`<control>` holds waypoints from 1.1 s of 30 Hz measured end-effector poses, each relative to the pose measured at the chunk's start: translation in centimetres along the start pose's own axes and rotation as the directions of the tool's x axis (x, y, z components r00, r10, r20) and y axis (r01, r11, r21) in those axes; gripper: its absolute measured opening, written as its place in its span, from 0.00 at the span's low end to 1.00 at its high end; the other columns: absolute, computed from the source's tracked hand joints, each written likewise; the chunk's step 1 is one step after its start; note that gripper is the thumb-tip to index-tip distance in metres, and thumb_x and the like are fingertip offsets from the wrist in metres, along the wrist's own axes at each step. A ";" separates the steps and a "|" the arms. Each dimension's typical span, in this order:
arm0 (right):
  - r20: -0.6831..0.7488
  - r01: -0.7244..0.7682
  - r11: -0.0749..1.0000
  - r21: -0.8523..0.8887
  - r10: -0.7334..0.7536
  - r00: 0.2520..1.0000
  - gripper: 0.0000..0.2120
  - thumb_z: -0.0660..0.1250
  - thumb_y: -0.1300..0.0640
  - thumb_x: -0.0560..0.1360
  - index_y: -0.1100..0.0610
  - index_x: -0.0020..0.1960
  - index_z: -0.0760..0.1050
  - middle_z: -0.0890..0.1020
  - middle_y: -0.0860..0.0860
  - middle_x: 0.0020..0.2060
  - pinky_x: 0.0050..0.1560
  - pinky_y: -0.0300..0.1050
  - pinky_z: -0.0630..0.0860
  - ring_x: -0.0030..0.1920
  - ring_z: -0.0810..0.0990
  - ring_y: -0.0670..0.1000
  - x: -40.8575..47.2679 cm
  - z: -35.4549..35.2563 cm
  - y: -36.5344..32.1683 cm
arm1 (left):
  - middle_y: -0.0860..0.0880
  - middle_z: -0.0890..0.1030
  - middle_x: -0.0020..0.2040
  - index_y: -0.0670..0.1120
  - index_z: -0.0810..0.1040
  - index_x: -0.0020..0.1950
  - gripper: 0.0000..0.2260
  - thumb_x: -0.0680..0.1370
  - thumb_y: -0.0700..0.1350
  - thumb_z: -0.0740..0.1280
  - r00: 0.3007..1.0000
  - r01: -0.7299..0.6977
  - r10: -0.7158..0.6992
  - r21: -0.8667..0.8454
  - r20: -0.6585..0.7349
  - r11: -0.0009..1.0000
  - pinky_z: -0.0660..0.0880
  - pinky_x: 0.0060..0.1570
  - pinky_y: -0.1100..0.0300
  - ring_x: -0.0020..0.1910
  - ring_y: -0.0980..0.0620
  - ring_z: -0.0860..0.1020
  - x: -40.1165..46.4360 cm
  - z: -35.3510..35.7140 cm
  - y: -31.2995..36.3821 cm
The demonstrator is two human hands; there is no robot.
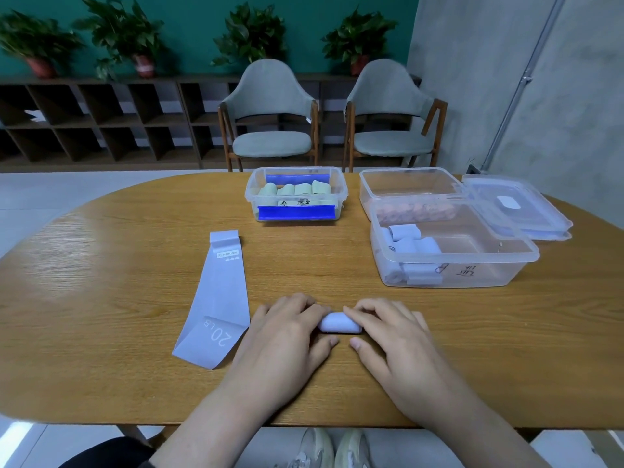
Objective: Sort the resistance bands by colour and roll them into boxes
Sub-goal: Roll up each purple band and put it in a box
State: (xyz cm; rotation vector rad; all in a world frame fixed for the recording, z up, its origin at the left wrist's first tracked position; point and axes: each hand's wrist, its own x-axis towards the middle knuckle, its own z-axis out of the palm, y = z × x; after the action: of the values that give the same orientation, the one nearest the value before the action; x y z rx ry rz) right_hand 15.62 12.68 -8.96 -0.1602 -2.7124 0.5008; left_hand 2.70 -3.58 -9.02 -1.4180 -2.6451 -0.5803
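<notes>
Two hands meet at the near middle of the wooden worktop (101,298), both set on one rolled blue band (338,323). The left hand (287,336) lies over the roll's left end with its fingers curled across the top and its thumb on the worktop just in front. The right hand (391,336) covers the right end the same way, fingers bent over the roll and thumb tip resting just in front of it. Each grip is closed round the roll, which lies on its side on the worktop with only its middle showing between the two hands.

Just left of the left hand lies a flat blue band (221,298), unrolled, running away from the person; its near end is folded over and reads "20 LB", and its far end is folded too.

At the far middle stands a clear box with blue clips (297,212), holding a row of pale green rolls (293,189). To the right stands a near clear box (472,265), with several blue rolls (410,244) piled in its left part and handwriting on its front wall. Touching it behind is a far clear box (405,184), with orange-pink rolls (415,211) seen blurred through the plastic. A pile of clear lids (516,207) lies just right of these boxes.

Beyond the worktop stand two grey chairs (271,113), a dark low shelf (101,119) and potted plants (125,35) along a green wall.
</notes>
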 end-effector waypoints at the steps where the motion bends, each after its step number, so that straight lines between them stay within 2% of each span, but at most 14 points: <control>1: 0.002 -0.009 1.000 0.000 0.009 1.000 0.19 0.58 0.45 0.79 0.45 0.69 0.72 0.70 0.36 0.59 0.60 0.46 0.67 0.60 0.69 0.40 0.1 0.1 0.1 | 0.62 0.72 0.59 0.61 0.73 0.68 0.19 0.79 0.63 0.58 1.000 0.001 -0.001 0.009 0.003 1.000 0.64 0.58 0.58 0.61 0.58 0.70 0.1 0.1 0.1; 4: -0.001 -0.041 0.999 0.031 0.041 0.999 0.20 0.60 0.44 0.79 0.45 0.69 0.72 0.71 0.35 0.59 0.62 0.45 0.65 0.61 0.69 0.40 0.2 0.2 0.4 | 0.61 0.71 0.60 0.61 0.70 0.70 0.16 0.82 0.57 0.60 1.000 0.000 -0.001 -0.019 -0.007 1.000 0.65 0.60 0.56 0.62 0.57 0.70 0.7 0.3 0.4; 6: -0.029 -0.071 0.995 0.071 0.073 0.997 0.19 0.65 0.45 0.79 0.45 0.68 0.73 0.73 0.35 0.59 0.61 0.45 0.66 0.61 0.71 0.40 0.3 0.1 0.6 | 0.59 0.75 0.61 0.57 0.71 0.73 0.18 0.82 0.52 0.64 0.999 -0.033 0.029 -0.150 -0.030 0.988 0.66 0.63 0.56 0.63 0.56 0.71 1.3 0.2 1.0; 9: -0.087 -0.127 0.977 0.170 0.143 0.986 0.16 0.67 0.46 0.77 0.43 0.64 0.74 0.78 0.35 0.55 0.60 0.44 0.67 0.60 0.73 0.37 0.4 -0.1 0.9 | 0.61 0.75 0.59 0.54 0.71 0.74 0.23 0.79 0.46 0.70 0.991 -0.105 0.073 -0.311 -0.112 0.945 0.65 0.65 0.64 0.61 0.60 0.72 2.3 -0.1 2.3; 11: -0.108 -0.168 0.951 0.259 0.201 0.974 0.12 0.70 0.48 0.76 0.44 0.59 0.76 0.80 0.34 0.51 0.60 0.45 0.70 0.57 0.76 0.37 0.3 -0.3 1.1 | 0.59 0.77 0.59 0.53 0.73 0.73 0.22 0.79 0.45 0.70 0.984 -0.151 0.114 -0.305 -0.136 0.940 0.68 0.64 0.60 0.60 0.58 0.73 2.6 0.1 2.9; 15: -0.100 -0.210 0.938 0.274 0.245 0.964 0.08 0.71 0.49 0.74 0.46 0.53 0.78 0.81 0.37 0.48 0.60 0.49 0.71 0.53 0.76 0.40 0.3 -0.6 1.0 | 0.56 0.79 0.60 0.52 0.77 0.71 0.18 0.81 0.47 0.68 0.977 -0.198 0.169 -0.267 -0.129 0.943 0.73 0.60 0.49 0.59 0.52 0.75 2.3 0.7 2.9; 19: -0.092 -0.198 0.910 0.364 0.246 0.965 0.09 0.72 0.51 0.74 0.46 0.53 0.79 0.81 0.37 0.49 0.60 0.50 0.73 0.54 0.78 0.41 0.3 -0.7 1.2 | 0.58 0.78 0.58 0.56 0.75 0.72 0.19 0.81 0.54 0.61 0.975 -0.199 0.176 -0.185 -0.134 0.962 0.74 0.55 0.48 0.58 0.52 0.76 1.7 0.8 2.9; 21: -0.090 -0.205 0.899 0.386 0.258 0.962 0.11 0.72 0.51 0.73 0.44 0.54 0.78 0.81 0.35 0.50 0.60 0.48 0.73 0.55 0.78 0.40 0.3 -0.7 1.3 | 0.58 0.78 0.59 0.56 0.75 0.73 0.19 0.81 0.51 0.63 0.976 -0.198 0.178 -0.166 -0.128 0.966 0.73 0.57 0.49 0.58 0.52 0.76 1.6 0.6 3.0; 23: -0.086 -0.197 0.888 0.415 0.254 0.963 0.11 0.73 0.52 0.73 0.43 0.54 0.79 0.82 0.35 0.50 0.58 0.44 0.74 0.55 0.79 0.41 0.3 -0.7 1.3 | 0.58 0.79 0.61 0.55 0.75 0.73 0.19 0.81 0.45 0.66 0.982 -0.179 0.156 -0.254 -0.108 0.951 0.71 0.62 0.53 0.61 0.54 0.75 1.6 0.4 3.1; 24: -0.083 -0.192 0.881 0.432 0.251 0.965 0.11 0.73 0.53 0.73 0.43 0.54 0.79 0.82 0.35 0.50 0.58 0.42 0.74 0.55 0.79 0.42 0.3 -0.7 1.3 | 0.59 0.79 0.62 0.56 0.74 0.73 0.20 0.81 0.42 0.67 0.988 -0.150 0.127 -0.340 -0.088 0.928 0.70 0.64 0.59 0.61 0.58 0.75 1.7 0.2 3.2; 26: -0.056 -0.203 0.851 0.484 0.261 0.964 0.12 0.72 0.54 0.74 0.41 0.55 0.79 0.82 0.37 0.51 0.56 0.38 0.73 0.55 0.80 0.42 0.3 -0.8 1.5 | 0.63 0.80 0.59 0.59 0.72 0.73 0.23 0.81 0.41 0.68 1.000 -0.018 0.006 -0.529 -0.024 0.848 0.67 0.61 0.71 0.57 0.66 0.76 1.9 -0.2 3.4; 27: -0.023 -0.220 0.809 0.546 0.276 0.961 0.13 0.72 0.55 0.74 0.41 0.56 0.79 0.83 0.38 0.51 0.55 0.37 0.74 0.53 0.80 0.43 0.3 -0.9 1.5 | 0.63 0.81 0.56 0.60 0.72 0.73 0.23 0.80 0.41 0.69 0.998 0.057 -0.060 -0.622 0.017 0.781 0.69 0.58 0.72 0.53 0.66 0.77 2.0 -0.5 3.5; 30: 0.066 -0.237 0.548 0.802 0.312 0.948 0.15 0.72 0.61 0.76 0.48 0.60 0.80 0.86 0.46 0.51 0.52 0.36 0.77 0.50 0.83 0.46 0.2 -1.4 1.4 | 0.60 0.83 0.50 0.57 0.76 0.68 0.20 0.79 0.40 0.71 0.991 0.119 -0.121 -0.785 0.057 0.608 0.74 0.53 0.69 0.48 0.60 0.80 2.3 -1.1 3.9; 33: 0.047 -0.182 0.413 0.892 0.317 0.947 0.12 0.72 0.61 0.75 0.50 0.56 0.83 0.86 0.50 0.52 0.51 0.34 0.77 0.52 0.84 0.48 0.0 -2.5 1.2 | 0.55 0.84 0.46 0.52 0.79 0.64 0.17 0.78 0.38 0.72 0.990 0.108 -0.127 -0.874 0.053 0.474 0.77 0.53 0.63 0.47 0.56 0.79 2.9 -1.4 4.5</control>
State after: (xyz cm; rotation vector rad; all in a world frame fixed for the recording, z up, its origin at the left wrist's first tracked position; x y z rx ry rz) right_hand 16.64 14.62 -7.30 -0.2892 -1.9178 1.8661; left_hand 4.57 0.43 -5.69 -1.3001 -2.4565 -2.2118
